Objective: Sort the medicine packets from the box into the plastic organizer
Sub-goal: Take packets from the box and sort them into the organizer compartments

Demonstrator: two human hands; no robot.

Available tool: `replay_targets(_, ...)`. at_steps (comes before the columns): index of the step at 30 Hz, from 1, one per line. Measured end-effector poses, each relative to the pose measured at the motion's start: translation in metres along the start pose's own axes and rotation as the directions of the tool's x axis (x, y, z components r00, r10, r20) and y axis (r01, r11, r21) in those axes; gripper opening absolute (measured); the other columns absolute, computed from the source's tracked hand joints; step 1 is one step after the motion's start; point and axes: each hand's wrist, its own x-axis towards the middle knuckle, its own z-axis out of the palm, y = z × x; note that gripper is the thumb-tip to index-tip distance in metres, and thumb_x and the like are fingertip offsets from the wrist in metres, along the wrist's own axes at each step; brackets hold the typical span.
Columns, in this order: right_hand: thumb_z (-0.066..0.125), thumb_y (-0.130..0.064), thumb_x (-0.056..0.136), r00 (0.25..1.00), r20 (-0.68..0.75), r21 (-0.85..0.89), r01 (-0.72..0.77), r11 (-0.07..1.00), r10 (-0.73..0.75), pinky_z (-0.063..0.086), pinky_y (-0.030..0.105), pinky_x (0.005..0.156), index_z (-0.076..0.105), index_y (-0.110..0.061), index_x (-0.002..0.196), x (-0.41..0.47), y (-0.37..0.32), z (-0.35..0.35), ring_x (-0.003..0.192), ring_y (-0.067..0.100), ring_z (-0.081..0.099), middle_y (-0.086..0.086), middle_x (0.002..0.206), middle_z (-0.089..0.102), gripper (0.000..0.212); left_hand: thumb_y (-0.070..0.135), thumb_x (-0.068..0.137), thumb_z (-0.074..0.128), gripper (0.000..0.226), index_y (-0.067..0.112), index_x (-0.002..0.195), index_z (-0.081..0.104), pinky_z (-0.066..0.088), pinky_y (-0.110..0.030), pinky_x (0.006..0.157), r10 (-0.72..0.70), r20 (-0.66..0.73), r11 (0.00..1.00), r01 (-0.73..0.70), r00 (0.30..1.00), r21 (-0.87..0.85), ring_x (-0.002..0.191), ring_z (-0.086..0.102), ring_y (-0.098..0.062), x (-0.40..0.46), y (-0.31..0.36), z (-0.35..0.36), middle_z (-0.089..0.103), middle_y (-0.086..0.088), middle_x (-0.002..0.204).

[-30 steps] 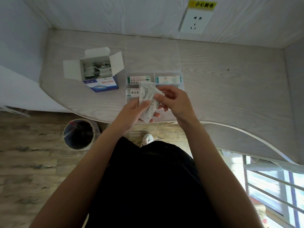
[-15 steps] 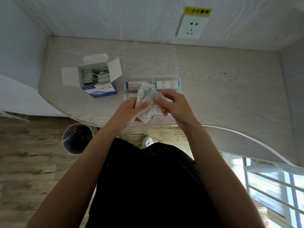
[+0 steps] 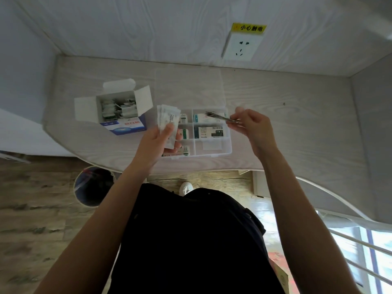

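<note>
My left hand [image 3: 161,139] grips a small stack of white medicine packets [image 3: 168,118] above the left side of the clear plastic organizer [image 3: 228,143]. My right hand [image 3: 253,126] pinches one thin packet [image 3: 217,117], seen edge-on, over the organizer's upper right compartment. Several compartments hold small boxes and packets. The open white and blue box [image 3: 118,110] with more packets inside stands to the left of the organizer.
The organizer's clear lid [image 3: 188,85] lies open behind it on the pale wooden desk [image 3: 297,124]. A wall socket [image 3: 241,47] is on the back wall. A round bin [image 3: 93,185] stands on the floor below the desk's curved edge.
My hands have come apart. The right hand drew one packet off the stack and carried it right, over the organizer. The left hand kept the rest of the stack.
</note>
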Motion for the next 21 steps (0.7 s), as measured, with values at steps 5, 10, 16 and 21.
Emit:
replay_targets(5,0.072,0.002,0.076,0.988,0.132,-0.352,0.122,0.928,-0.080,0.055,0.027,0.071,0.059,-0.021,0.083,0.017,0.013,-0.006,0.090,0.021,0.067,0.006,0.103,0.064,0.028,0.028,0.098,0.044,0.022,0.011,0.102,0.056,0.055,-0.023,0.058,-0.008,0.022,0.999,0.007,1.000,0.042,0.062,0.065,-0.007,0.004,-0.005,0.006,0.066,0.003,0.076)
replay_targets(10,0.065,0.004,0.079,0.934,0.265,-0.586,0.352,0.729,-0.238,0.048,0.011,0.073,0.065,-0.018,0.101,0.031,0.019,-0.008,0.091,0.011,0.060,0.000,0.105,0.064,0.031,0.027,0.098,0.043,0.018,0.018,0.093,0.057,0.055,-0.022,0.057,0.009,0.034,0.998,-0.011,0.999,0.065,0.062,0.065,-0.006,0.003,-0.003,0.010,0.066,0.002,0.078)
replay_targets(16,0.057,0.005,0.083,0.865,0.432,-0.648,0.494,0.580,-0.255,0.044,0.009,0.079,0.068,-0.011,0.102,0.034,0.023,0.011,0.085,0.009,0.058,0.004,0.103,0.066,0.027,0.028,0.098,0.044,0.023,0.010,0.107,0.056,0.055,-0.022,0.057,-0.026,0.017,0.997,0.024,1.000,0.067,0.063,0.066,-0.007,0.004,-0.005,0.009,0.067,0.000,0.080)
replay_targets(21,0.057,-0.018,0.092,0.807,0.525,-0.791,0.580,0.194,-0.268,0.051,0.035,0.069,0.070,-0.018,0.101,0.030,0.029,0.021,0.081,0.020,0.062,0.000,0.093,0.068,0.016,0.027,0.098,0.043,0.021,0.013,0.100,0.058,0.054,-0.020,0.056,-0.022,0.012,0.998,0.021,1.000,0.063,0.062,0.066,-0.007,0.003,-0.007,0.007,0.067,0.000,0.079)
